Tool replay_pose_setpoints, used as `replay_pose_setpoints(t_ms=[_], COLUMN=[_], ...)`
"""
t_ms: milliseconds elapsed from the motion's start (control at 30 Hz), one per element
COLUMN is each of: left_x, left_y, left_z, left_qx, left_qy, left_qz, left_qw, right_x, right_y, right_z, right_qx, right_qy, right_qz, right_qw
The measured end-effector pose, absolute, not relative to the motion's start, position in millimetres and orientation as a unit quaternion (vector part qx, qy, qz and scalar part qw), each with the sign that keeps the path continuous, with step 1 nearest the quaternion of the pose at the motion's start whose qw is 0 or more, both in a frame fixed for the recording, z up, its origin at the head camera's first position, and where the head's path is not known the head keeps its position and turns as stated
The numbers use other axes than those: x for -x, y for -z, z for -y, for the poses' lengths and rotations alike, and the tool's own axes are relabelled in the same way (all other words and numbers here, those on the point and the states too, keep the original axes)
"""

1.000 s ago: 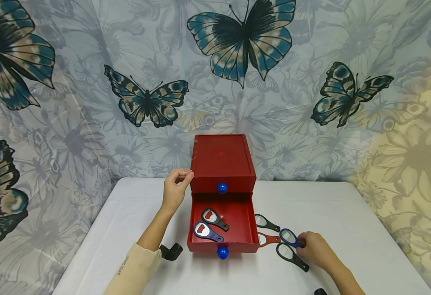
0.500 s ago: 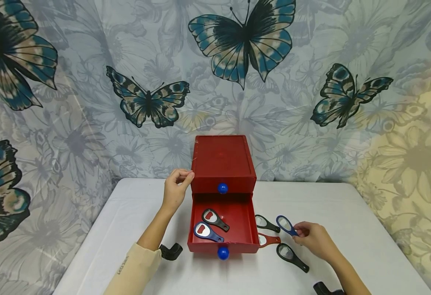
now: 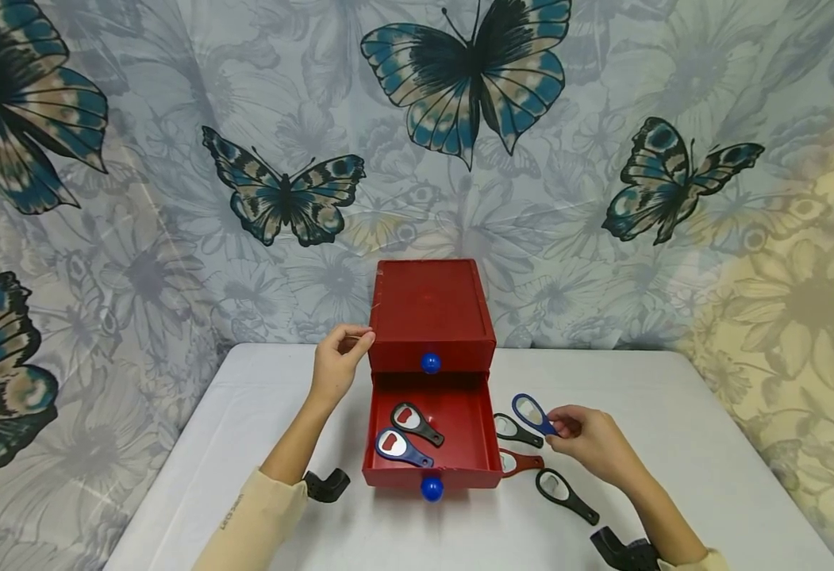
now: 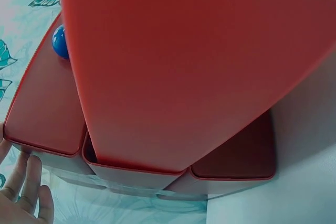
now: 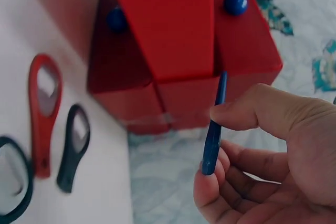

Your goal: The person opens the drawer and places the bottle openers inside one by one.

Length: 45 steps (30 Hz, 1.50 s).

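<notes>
My right hand (image 3: 595, 444) pinches a blue bottle opener (image 3: 531, 411) by its handle, raised at the right of the red drawer cabinet (image 3: 431, 305). In the right wrist view the same blue opener (image 5: 213, 140) appears edge-on between thumb and fingers. My left hand (image 3: 338, 365) has its fingertips at the cabinet's upper left edge; in the left wrist view its fingers (image 4: 32, 177) lie at the corner, fairly straight. The middle drawer (image 3: 463, 432) is pulled out, holding a black bottle opener (image 3: 425, 429) and a blue bottle opener (image 3: 408, 453).
Right of the drawer, on the white table (image 3: 674, 412), lie a black bottle opener (image 3: 526, 434), a red one (image 3: 527, 462) and another black one (image 3: 574, 501). Blue knobs (image 3: 430, 363) stick out from the drawer fronts. A butterfly-patterned cloth (image 3: 545, 293) hangs behind.
My right hand has lifted the blue bottle opener from among the others and carried it up and leftward, towards the cabinet. The left hand stays almost where it was.
</notes>
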State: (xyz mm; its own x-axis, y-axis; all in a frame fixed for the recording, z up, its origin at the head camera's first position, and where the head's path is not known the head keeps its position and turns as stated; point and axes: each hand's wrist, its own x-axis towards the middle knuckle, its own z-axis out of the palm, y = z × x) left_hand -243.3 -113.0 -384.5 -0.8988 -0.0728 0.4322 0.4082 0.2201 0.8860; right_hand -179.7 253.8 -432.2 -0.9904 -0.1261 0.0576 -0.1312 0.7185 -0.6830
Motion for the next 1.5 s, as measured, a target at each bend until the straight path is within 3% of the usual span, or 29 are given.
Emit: replay_pose_setpoints(t_ms=[633, 967, 1267, 1500], left_x=[249, 243, 243, 244], left_y=[389, 381, 382, 385], left_z=[117, 117, 115, 112], left_qx=[0.129, 0.119, 0.117, 0.114], left_qy=[0.601, 0.579, 0.582, 0.592], left_qz=[0.765, 0.784, 0.781, 0.77], left_qw=[0.194, 0.189, 0.197, 0.21], right_x=[191, 202, 211, 213], right_y=[396, 392, 404, 416], right_z=[-192, -152, -126, -113], right_qx=[-0.185, -0.179, -0.19, -0.215], right_qy=[-0.332, -0.276, -0.216, -0.13], right_qz=[0.925, 0.944, 0.957, 0.964], right_qw=[0.003, -0.008, 0.024, 0.09])
